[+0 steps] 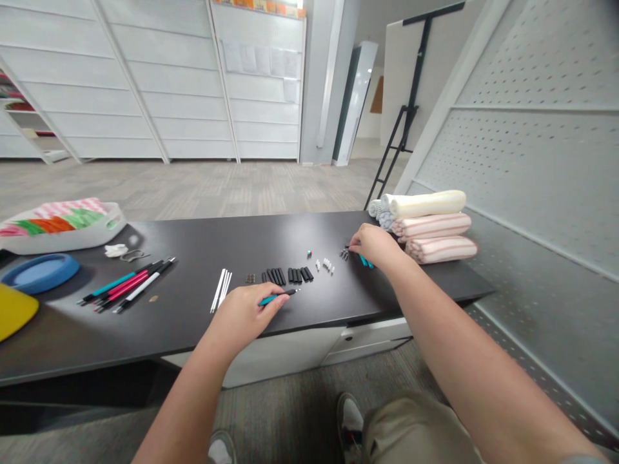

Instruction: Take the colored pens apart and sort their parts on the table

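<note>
Our left hand (248, 313) grips a slim teal-and-black pen (290, 292); our right hand (375, 244), grip unclear, seemingly picks small grey clips (344, 254); next calls for precise pinching.

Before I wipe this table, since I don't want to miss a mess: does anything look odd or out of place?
A small tan patch lies alone beside the pens, away from the sorted rows of parts. It looks like a scrap or stain; I can't tell which. Nothing else stands out.
</note>
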`<state>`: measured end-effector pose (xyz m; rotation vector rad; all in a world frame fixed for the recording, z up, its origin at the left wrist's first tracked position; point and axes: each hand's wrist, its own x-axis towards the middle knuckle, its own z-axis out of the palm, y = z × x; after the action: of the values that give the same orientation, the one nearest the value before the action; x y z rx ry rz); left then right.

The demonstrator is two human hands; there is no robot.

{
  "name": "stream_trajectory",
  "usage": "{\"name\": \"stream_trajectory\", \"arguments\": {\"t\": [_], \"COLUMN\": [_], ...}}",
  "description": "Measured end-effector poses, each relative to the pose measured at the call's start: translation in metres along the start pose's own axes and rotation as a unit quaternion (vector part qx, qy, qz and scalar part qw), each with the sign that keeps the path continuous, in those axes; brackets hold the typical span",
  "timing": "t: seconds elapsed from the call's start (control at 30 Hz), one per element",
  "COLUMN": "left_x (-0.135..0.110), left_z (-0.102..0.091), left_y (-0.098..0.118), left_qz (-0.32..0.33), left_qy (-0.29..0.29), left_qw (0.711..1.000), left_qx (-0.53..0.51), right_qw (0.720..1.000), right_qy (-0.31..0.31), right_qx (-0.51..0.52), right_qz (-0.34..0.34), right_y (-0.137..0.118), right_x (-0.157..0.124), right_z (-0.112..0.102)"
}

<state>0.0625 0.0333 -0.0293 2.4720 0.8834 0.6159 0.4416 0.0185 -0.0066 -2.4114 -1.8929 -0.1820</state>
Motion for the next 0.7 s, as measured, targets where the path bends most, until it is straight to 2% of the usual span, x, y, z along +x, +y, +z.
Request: {"name": "stream_trajectory", "arguments": {"t": [0.23,0.43,0.7], "left_x": [0.001,0.001,0.002], "left_z": [-0.001,-0.001,-0.001], "left_y": [0.001,0.004,0.001], "left_qz": [-0.006,-0.017,-0.014], "left_qy": [-0.001,0.000,-0.001], "left_qw": [1.000,1.000,1.000], "left_qx": [-0.007,-0.011,-0.019], "right_qw": [0.998,0.989,0.989], "right_qy": [-0.023,-0.070,-0.090], "right_qx": [0.005,0.025,0.012], "right_qz": [-0.053,-0.128,-0.121], "right_y": [-0.005,-0.004,0.005], "right_x": [0.015,0.032,0.044], "right_z": [-0.001,-0.007,-0.018]}}
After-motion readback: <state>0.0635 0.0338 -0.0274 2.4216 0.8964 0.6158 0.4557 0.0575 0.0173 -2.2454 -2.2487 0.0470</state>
